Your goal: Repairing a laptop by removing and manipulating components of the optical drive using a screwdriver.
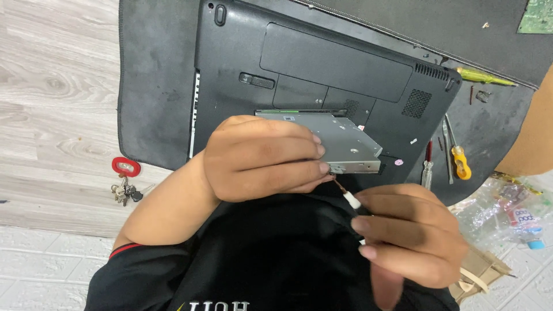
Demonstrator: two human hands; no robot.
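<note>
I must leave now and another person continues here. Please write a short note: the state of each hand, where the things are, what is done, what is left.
Left hand: shut on the grey metal drive, holding it above the laptop.
Right hand: shut on a small screwdriver, with its tip at the bracket on the drive's near edge.
Laptop: lies bottom up on the dark mat.
Done: the drive is out of the laptop.
Left: the work at the bracket screw looks unfinished; I cannot tell if the screw is loose.
Spare screwdrivers lie on the mat at the right; keys lie on the floor.
</note>
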